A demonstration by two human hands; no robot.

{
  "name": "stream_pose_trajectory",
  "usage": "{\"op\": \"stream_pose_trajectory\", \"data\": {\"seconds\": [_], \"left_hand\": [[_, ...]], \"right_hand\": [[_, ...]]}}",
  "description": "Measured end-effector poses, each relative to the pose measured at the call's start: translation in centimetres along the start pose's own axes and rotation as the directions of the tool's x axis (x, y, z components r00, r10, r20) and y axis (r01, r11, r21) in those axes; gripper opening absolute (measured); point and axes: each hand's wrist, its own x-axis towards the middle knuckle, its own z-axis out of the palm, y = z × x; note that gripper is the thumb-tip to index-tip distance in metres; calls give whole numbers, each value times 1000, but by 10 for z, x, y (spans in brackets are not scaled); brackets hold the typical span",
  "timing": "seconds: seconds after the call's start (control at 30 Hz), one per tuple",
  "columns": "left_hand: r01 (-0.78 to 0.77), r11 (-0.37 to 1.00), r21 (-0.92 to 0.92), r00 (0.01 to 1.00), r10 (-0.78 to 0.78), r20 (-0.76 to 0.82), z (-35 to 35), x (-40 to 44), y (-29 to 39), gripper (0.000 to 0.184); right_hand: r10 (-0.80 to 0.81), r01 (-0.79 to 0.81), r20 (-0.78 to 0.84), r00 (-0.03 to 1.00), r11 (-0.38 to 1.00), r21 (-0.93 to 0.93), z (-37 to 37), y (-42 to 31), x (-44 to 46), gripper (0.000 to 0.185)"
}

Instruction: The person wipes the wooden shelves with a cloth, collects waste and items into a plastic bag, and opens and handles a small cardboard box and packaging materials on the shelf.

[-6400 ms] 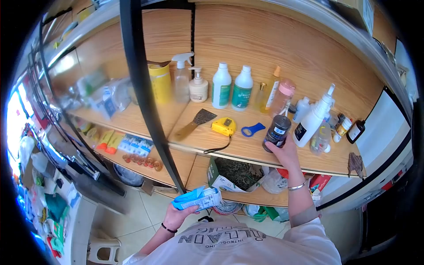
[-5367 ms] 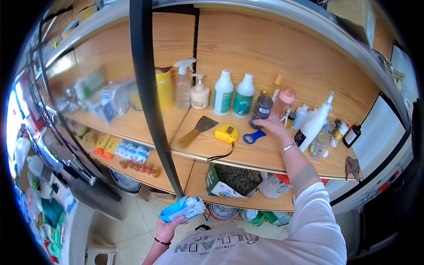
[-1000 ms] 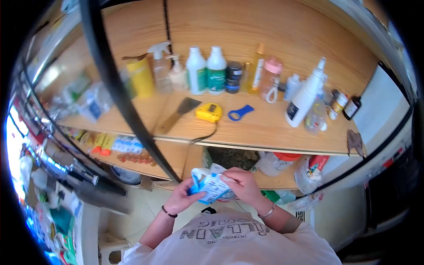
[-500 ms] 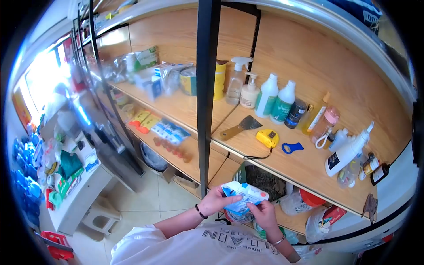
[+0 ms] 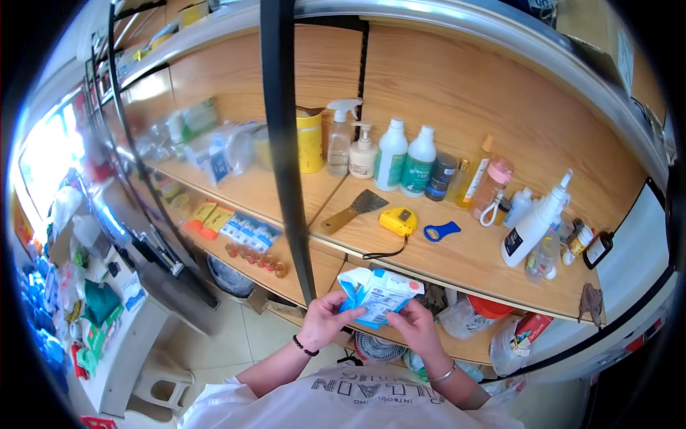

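Note:
A small blue and white carton (image 5: 382, 297) is held up in front of my chest, tilted, with printed text facing me and a flap sticking up at its left end. My left hand (image 5: 323, 323) grips its left side, thumb lying across the printed face. From the right, my right hand (image 5: 417, 327) pinches its lower right part between thumb and fingers. Behind the hands, on the shelf, lie a scraper (image 5: 355, 211) with a wooden handle, a yellow tape measure (image 5: 397, 222) and a blue bottle opener-like tool (image 5: 441, 231).
Bottles stand along the shelf's back, including a clear spray bottle (image 5: 339, 139), a green-labelled white bottle (image 5: 419, 163) and a tilted white nozzle bottle (image 5: 534, 223). A black post (image 5: 284, 143) divides the shelving. Below are a red-lidded tub (image 5: 471, 314) and, leftward, a white stool (image 5: 163, 379).
My view has turned, so the shelf items shift left. The carton now sits more upright between both hands, its left-end flap more visible.

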Motion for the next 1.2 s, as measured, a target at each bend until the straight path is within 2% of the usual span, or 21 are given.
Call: {"op": "stream_pose_trajectory", "data": {"seconds": [0.03, 0.1, 0.17, 0.2, 0.23, 0.33, 0.43, 0.5, 0.57, 0.63, 0.77, 0.83, 0.87, 0.9, 0.93, 1.0, 1.03, 1.07, 1.1, 1.17, 1.2], "left_hand": [[-16, 1000, -14, 1000, 16, -10, 1, 3, 3, 23], [15, 998, -64, 999, -12, 50, 3, 4, 8, 29], [-6, 989, -150, 998, 15, 58, 5, 0, 2, 34], [36, 996, -86, 994, -27, 102, 1, 0, 2, 37], [71, 991, -113, 995, -63, 73, 1, 1, 3, 36], [53, 996, -77, 998, -49, 48, 3, 1, 0, 32], [-15, 999, -42, 1000, 15, 2, 6, 1, -2, 27], [-42, 999, 19, 999, 42, -17, 6, 1, -4, 26], [-30, 999, 36, 999, 31, -13, 6, 1, -8, 28], [-44, 999, 16, 999, 44, -1, 8, 1, -8, 29], [-68, 997, 27, 998, 68, -11, 10, 3, -9, 31], [-51, 989, 140, 995, 62, -77, 11, 4, -10, 32], [72, 961, 268, 994, -46, -102, 8, 3, -7, 33], [63, 957, 282, 995, -40, -86, 5, 3, -10, 32], [-58, 966, 253, 995, 76, -61, 5, 4, -16, 32], [-71, 973, 222, 996, 83, -46, 3, 4, -19, 32], [-57, 977, 207, 997, 66, -37, 3, 5, -20, 32], [-30, 993, 118, 999, 34, -36, 5, 4, -19, 28], [-44, 989, 141, 999, 43, 14, 3, 6, -23, 24], [-46, 991, 122, 999, 46, 3, 6, 5, -21, 20], [-53, 992, 111, 997, 47, 54, 5, 6, -18, 31]], "right_hand": [[-3, 4, -11, 1000, 1000, 3, -2, 0, 0, 19], [-36, 32, -17, 999, 985, -171, -4, -1, 1, 18], [-53, 43, -68, 996, 989, -143, -7, 6, 3, 18], [-74, 61, -105, 992, 991, -122, -8, 7, 5, 18], [-40, 26, -105, 994, 992, -127, -7, -4, 4, 16], [-2, -15, -108, 994, 988, -151, -11, 7, 2, 17], [-51, 46, -110, 993, 998, -49, -5, 0, 3, 19], [-159, 173, -146, 976, 981, 86, -3, 0, 4, 21], [-148, 160, -166, 975, 985, 57, -15, 8, 2, 21], [28, -27, -147, 989, 1000, 10, -24, 7, 3, 23], [51, -43, -171, 984, 998, 53, -20, -3, -1, 24], [173, -198, -195, 965, 973, -120, -21, -13, -2, 27], [127, -158, -209, 970, 978, -140, -22, -11, -1, 27], [-56, 24, -192, 980, 986, -163, -23, -2, -2, 29], [-245, 213, -165, 955, 958, -191, -25, 0, 0, 30], [-230, 188, -200, 952, 959, -210, -21, -23, -2, 35], [-166, 89, -158, 973, 908, -410, -25, -35, -5, 38], [-60, 2, -121, 991, 901, -434, -26, -40, -7, 38], [-183, 163, -11, 983, 902, -399, -31, -23, -6, 36], [-176, 178, 43, 983, 893, -413, -26, -25, -7, 34], [-191, 193, 49, 980, 885, -423, -26, -26, -8, 34]]}}
